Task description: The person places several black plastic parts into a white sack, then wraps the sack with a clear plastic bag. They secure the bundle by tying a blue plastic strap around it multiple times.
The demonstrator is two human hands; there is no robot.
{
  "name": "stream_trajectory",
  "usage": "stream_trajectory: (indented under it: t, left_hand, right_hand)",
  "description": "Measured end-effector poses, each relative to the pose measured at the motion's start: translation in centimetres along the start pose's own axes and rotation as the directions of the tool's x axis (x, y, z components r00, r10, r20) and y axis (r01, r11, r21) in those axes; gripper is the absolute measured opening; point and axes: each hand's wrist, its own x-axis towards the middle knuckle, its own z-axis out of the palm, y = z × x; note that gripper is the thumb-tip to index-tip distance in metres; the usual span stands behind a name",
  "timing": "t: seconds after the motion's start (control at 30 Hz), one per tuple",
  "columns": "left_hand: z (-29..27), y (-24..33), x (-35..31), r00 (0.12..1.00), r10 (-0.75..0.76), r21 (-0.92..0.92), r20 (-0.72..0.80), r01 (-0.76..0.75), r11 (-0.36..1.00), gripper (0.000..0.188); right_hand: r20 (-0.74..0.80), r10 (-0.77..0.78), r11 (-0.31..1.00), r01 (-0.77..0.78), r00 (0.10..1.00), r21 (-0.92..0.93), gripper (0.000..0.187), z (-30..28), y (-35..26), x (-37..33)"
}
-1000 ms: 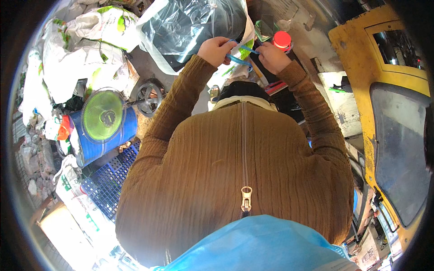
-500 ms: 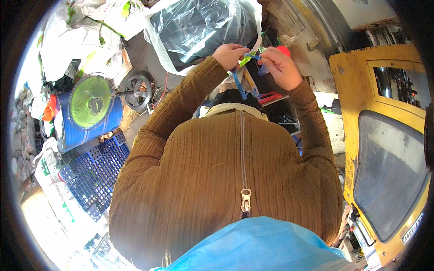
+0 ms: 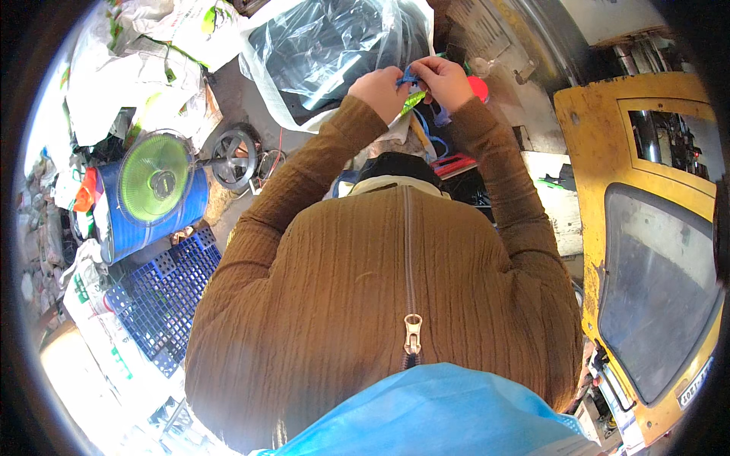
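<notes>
Pinching step: my left hand [image 3: 378, 91] and right hand [image 3: 447, 82] hold a blue strip [image 3: 409, 77], fingertips nearly meeting.
Strip: bunched; next move seemingly needs steady grips.

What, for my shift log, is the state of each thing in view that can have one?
Left hand: pinching blue strip
Right hand: pinching blue strip
Blue strip: bunched between both hands
Clear plastic: crumpled
Stand fan: running or stopped, cannot tell
Jacket zipper: largely closed
Blue face mask: worn

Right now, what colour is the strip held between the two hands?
The strip is blue; it shows best in the head view.
</notes>
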Motion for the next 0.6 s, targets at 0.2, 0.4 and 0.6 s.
stream_trajectory:
  t: [0.2,0.4,0.6]
  left_hand:
    - [0.4,0.1,-0.4,0.971,0.229,0.053,-0.065,-0.226,0.973,0.027]
    - [-0.9,-0.1,1.2,0.754,-0.144,-0.664,0.641,0.639,0.388,0.027]
    - [-0.8,0.2,0.6,0.901,-0.112,-0.557,0.419,0.352,0.752,0.028]
  right_hand:
    - [-0.128,-0.214,0.921,0.157,0.968,-0.356,0.018,-0.1,-0.5,-0.2]
    - [-0.177,-0.358,0.866,0.255,0.917,-0.430,0.021,0.6,-1.5,-4.5]
    - [-0.082,-0.555,0.641,0.362,0.828,-0.676,0.024,1.8,-0.7,-6.2]
